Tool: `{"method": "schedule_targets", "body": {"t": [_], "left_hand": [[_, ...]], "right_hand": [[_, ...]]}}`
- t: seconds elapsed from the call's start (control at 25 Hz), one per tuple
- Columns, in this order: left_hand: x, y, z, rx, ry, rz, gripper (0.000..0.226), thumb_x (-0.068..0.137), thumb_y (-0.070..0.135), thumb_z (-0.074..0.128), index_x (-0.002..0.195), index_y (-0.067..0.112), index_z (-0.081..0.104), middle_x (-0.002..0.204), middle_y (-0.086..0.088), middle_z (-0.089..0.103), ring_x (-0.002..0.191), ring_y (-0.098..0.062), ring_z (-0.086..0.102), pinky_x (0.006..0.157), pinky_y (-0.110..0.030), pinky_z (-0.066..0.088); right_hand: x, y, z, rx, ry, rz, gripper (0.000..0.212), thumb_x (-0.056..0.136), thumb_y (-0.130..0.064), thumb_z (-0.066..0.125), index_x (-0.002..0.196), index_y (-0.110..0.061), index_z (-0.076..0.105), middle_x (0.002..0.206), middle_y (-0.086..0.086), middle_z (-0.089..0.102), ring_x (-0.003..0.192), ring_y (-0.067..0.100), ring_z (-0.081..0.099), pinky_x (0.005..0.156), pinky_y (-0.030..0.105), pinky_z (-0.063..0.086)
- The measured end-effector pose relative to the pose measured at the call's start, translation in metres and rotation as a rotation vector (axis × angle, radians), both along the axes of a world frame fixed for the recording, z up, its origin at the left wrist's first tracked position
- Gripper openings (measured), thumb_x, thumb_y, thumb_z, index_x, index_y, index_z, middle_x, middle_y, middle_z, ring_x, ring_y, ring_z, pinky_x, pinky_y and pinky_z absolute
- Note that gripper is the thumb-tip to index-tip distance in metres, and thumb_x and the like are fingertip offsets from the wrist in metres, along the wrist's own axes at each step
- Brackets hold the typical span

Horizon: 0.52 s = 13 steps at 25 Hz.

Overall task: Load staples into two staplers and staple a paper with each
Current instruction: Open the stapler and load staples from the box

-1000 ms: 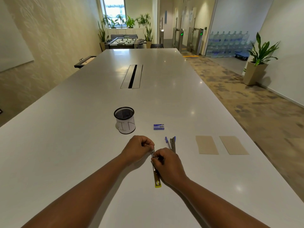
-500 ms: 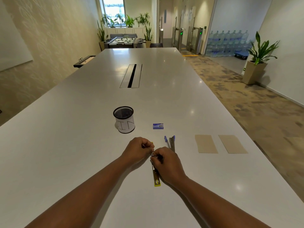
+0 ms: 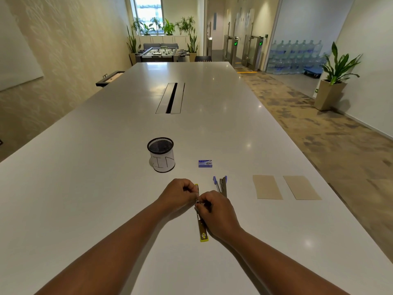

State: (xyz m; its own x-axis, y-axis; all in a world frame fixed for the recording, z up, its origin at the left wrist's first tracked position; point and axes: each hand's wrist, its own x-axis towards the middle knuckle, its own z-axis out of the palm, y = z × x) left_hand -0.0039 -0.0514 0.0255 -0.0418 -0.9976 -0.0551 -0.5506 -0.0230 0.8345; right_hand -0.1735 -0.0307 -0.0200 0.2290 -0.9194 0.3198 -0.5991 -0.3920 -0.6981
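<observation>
A yellow stapler [image 3: 202, 229] lies opened out flat on the white table [image 3: 106, 188], running toward me. My left hand [image 3: 178, 194] grips its far half, fingers curled round it. My right hand [image 3: 217, 213] pinches something small and metallic at the stapler's middle; what it is I cannot tell. A second stapler, blue [image 3: 221, 185], lies opened just right of my hands. A small blue staple box [image 3: 205, 163] sits behind them. Two tan papers [image 3: 267, 187] [image 3: 301, 187] lie side by side to the right.
A black mesh pen cup [image 3: 161, 154] with a white label stands left of the staple box. A cable slot [image 3: 171, 97] is set in the table's middle farther off. The table's right edge drops to carpet.
Both hands stay at the yellow stapler's middle. The yellow tip of its far half now shows beside my left hand. Nothing else has moved.
</observation>
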Motion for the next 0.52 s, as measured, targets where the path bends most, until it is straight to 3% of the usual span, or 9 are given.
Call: {"method": "schedule_targets", "body": {"t": [0.16, 0.32, 0.52], "left_hand": [[-0.003, 0.001, -0.001, 0.004, 0.050, 0.048, 0.026, 0.077, 0.001, 0.073, 0.094, 0.019, 0.068, 0.083, -0.003, 0.066, 0.072, -0.009, 0.059, 0.067, -0.021, 0.051], [-0.001, -0.004, 0.000, 0.087, 0.039, -0.010, 0.045, 0.076, 0.003, 0.079, 0.114, 0.020, 0.062, 0.089, -0.001, 0.061, 0.075, -0.009, 0.055, 0.067, -0.020, 0.049], [-0.002, -0.010, 0.001, 0.118, -0.013, 0.008, 0.034, 0.077, 0.005, 0.074, 0.105, 0.023, 0.066, 0.083, 0.001, 0.062, 0.071, -0.009, 0.054, 0.069, -0.026, 0.050]], "right_hand": [[0.000, -0.001, -0.002, -0.009, -0.004, 0.007, 0.008, 0.090, -0.033, 0.065, 0.083, -0.030, 0.063, 0.076, -0.011, 0.058, 0.072, 0.008, 0.056, 0.061, 0.023, 0.048], [0.000, -0.002, -0.003, -0.001, 0.003, 0.002, 0.008, 0.090, -0.032, 0.065, 0.083, -0.030, 0.063, 0.076, -0.011, 0.058, 0.072, 0.008, 0.056, 0.063, 0.027, 0.051], [0.000, -0.003, -0.004, 0.013, 0.012, 0.006, 0.008, 0.089, -0.035, 0.063, 0.083, -0.030, 0.063, 0.077, -0.010, 0.059, 0.074, 0.009, 0.057, 0.065, 0.031, 0.052]]}}
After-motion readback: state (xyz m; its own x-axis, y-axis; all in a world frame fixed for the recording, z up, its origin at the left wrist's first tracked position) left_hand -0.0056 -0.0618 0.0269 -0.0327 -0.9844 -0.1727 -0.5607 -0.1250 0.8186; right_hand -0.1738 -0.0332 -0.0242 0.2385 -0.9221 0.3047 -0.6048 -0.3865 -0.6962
